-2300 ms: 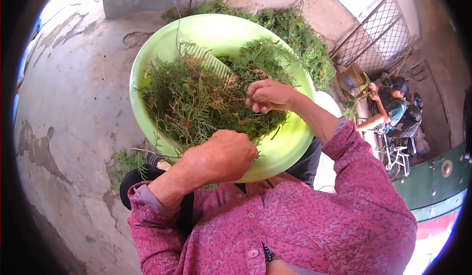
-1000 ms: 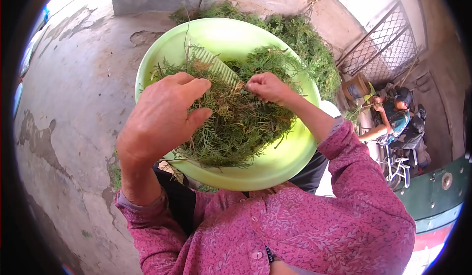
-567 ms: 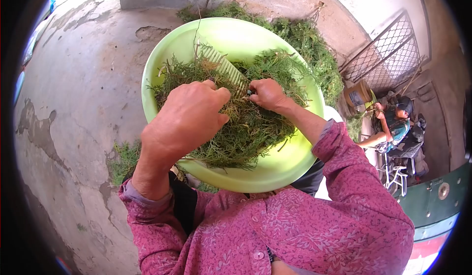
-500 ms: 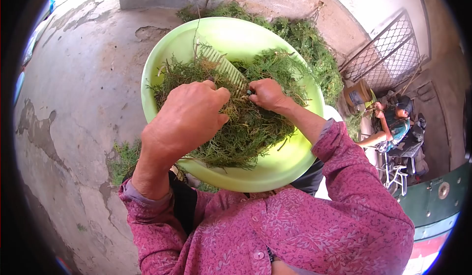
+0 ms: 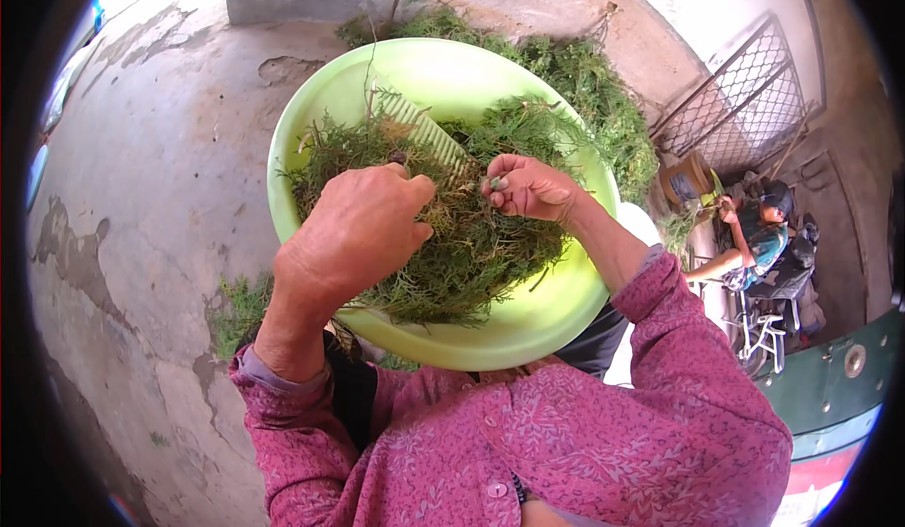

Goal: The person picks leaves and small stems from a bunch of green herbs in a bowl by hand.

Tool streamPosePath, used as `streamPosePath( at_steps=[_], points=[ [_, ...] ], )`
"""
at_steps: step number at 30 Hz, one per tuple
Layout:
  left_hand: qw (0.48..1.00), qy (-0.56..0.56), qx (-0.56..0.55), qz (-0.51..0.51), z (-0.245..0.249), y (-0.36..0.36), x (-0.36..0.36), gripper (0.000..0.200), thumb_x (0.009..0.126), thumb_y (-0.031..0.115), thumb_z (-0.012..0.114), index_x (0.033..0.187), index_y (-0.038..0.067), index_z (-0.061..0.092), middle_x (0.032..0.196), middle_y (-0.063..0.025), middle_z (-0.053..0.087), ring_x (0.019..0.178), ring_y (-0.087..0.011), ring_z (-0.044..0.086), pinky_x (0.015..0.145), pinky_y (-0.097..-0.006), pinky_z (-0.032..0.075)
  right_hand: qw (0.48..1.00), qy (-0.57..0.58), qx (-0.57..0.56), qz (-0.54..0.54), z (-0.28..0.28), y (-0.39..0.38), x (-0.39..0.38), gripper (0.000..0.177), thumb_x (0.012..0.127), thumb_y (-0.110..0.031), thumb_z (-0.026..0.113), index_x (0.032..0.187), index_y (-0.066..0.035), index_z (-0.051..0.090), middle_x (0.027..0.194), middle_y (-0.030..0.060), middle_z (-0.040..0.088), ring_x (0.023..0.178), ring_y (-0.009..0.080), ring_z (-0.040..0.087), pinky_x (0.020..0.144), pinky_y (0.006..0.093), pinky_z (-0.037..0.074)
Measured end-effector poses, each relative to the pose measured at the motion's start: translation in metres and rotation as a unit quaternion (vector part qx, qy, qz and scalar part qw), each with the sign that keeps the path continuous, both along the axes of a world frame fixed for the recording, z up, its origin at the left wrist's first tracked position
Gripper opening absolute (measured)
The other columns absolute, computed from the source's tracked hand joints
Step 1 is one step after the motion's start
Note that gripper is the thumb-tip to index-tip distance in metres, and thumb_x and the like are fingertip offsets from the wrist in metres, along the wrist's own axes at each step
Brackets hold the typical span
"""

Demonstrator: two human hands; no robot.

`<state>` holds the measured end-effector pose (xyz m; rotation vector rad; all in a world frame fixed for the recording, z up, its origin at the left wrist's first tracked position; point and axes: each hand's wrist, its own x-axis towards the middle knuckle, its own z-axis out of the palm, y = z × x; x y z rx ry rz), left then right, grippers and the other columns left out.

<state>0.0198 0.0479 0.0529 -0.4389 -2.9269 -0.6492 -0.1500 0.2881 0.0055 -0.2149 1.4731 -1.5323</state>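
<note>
A light green basin (image 5: 528,334) sits at my lap, holding a heap of feathery evergreen sprigs (image 5: 452,268). A ribbed strip (image 5: 429,136) in the basin's own green shows among them. Over the left part of the heap, my left hand (image 5: 358,221) is curled, back upward; its fingertips are mostly hidden, with a small dark bit at them. My right hand (image 5: 535,190) pinches a small green piece (image 5: 497,184) between thumb and fingers, just above the sprigs. A thin bare twig (image 5: 369,70) stands up at the basin's far side.
More cut greenery (image 5: 589,79) lies behind the basin by the wall, with a small tuft (image 5: 242,315) on the cracked concrete floor (image 5: 160,159) at left. At right another person (image 5: 759,239) sits near a brown bucket (image 5: 686,178) and a leaning metal mesh frame (image 5: 735,103).
My right hand has turned and lifted slightly, so its fingers and the small green piece now show. My left hand has barely moved.
</note>
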Motion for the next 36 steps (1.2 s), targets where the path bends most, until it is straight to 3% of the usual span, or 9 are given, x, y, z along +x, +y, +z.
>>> streamPosePath(
  at_steps=[5,9,11,19,21,22,24,28,36],
  points=[
    [1.000,-0.014,-0.008,0.012,0.004,0.003,0.001,0.029,0.074,0.018,0.064,0.099,0.006,0.057,0.086,-0.0150,0.059,0.082,-0.0336,0.058,0.071,-0.0423,0.046,0.993,-0.068,-0.080,-0.062,0.014,0.000,-0.001,0.013,0.079,-0.009,0.061,0.091,-0.007,0.054,0.079,0.0050,0.060,0.065,0.0121,0.058,0.053,0.0238,0.048],
    [1.000,-0.008,-0.006,-0.002,-0.001,0.003,-0.003,0.026,0.074,0.018,0.065,0.094,0.005,0.056,0.085,-0.0146,0.058,0.081,-0.0334,0.058,0.071,-0.0427,0.046,0.974,0.139,0.179,-0.004,-0.006,0.002,-0.009,0.018,0.078,-0.023,0.065,0.080,-0.005,0.060,0.059,0.0041,0.057,0.057,0.0122,0.057,0.053,0.0263,0.047],
    [1.000,-0.003,-0.002,-0.010,-0.003,0.003,-0.004,0.025,0.074,0.019,0.065,0.093,0.005,0.055,0.084,-0.0144,0.058,0.080,-0.0334,0.058,0.070,-0.0431,0.045,0.774,0.525,0.339,0.098,-0.022,0.009,-0.008,0.024,0.076,-0.027,0.066,0.074,-0.003,0.063,0.063,0.0098,0.061,0.059,0.0185,0.059,0.057,0.0318,0.048],
    [1.000,0.002,-0.008,0.002,-0.002,0.004,-0.003,0.024,0.074,0.019,0.065,0.091,0.005,0.055,0.082,-0.0149,0.057,0.079,-0.0339,0.057,0.068,-0.0429,0.045,0.621,0.623,0.444,0.173,-0.033,-0.002,0.001,0.025,0.070,-0.027,0.068,0.072,-0.002,0.064,0.070,0.0142,0.063,0.062,0.0262,0.060,0.061,0.0336,0.048],
    [1.000,-0.001,-0.008,0.006,-0.002,0.003,-0.002,0.024,0.073,0.019,0.065,0.090,0.005,0.055,0.082,-0.0150,0.057,0.079,-0.0340,0.057,0.068,-0.0431,0.045,0.756,0.524,0.356,0.165,-0.032,0.003,-0.008,0.023,0.070,-0.023,0.071,0.075,-0.003,0.062,0.064,0.0093,0.060,0.053,0.0189,0.055,0.050,0.0308,0.044],
    [1.000,-0.004,-0.009,0.008,-0.001,0.003,-0.002,0.024,0.073,0.019,0.065,0.090,0.005,0.055,0.082,-0.0150,0.057,0.079,-0.0341,0.057,0.068,-0.0432,0.045,0.755,0.525,0.356,0.165,-0.026,0.005,-0.007,0.023,0.070,-0.023,0.071,0.075,-0.003,0.062,0.064,0.0093,0.060,0.053,0.0189,0.055,0.050,0.0308,0.044],
    [1.000,-0.007,-0.008,0.012,0.000,0.002,-0.001,0.024,0.074,0.019,0.065,0.090,0.005,0.055,0.082,-0.0151,0.057,0.079,-0.0341,0.057,0.069,-0.0433,0.045,0.954,0.171,0.231,0.088,-0.008,0.009,-0.001,0.020,0.073,-0.019,0.072,0.077,-0.006,0.057,0.057,0.0010,0.051,0.046,0.0090,0.045,0.039,0.0239,0.033],
    [1.000,-0.011,-0.005,0.023,0.000,0.004,-0.002,0.023,0.074,0.019,0.065,0.090,0.005,0.054,0.082,-0.0151,0.057,0.079,-0.0341,0.057,0.069,-0.0434,0.045,0.992,0.026,0.112,0.059,0.010,0.014,0.014,0.019,0.077,-0.017,0.070,0.077,-0.010,0.052,0.055,-0.0045,0.044,0.044,0.0037,0.037,0.036,0.0182,0.024],
    [1.000,0.002,-0.002,0.006,0.000,0.004,-0.002,0.024,0.074,0.018,0.064,0.091,0.005,0.056,0.083,-0.0152,0.058,0.081,-0.0338,0.058,0.070,-0.0429,0.046,0.994,-0.085,-0.062,-0.014,0.023,0.006,0.022,0.022,0.085,-0.029,0.059,0.086,-0.008,0.053,0.073,0.0023,0.056,0.047,0.0068,0.046,0.038,0.0176,0.036]
  ],
)
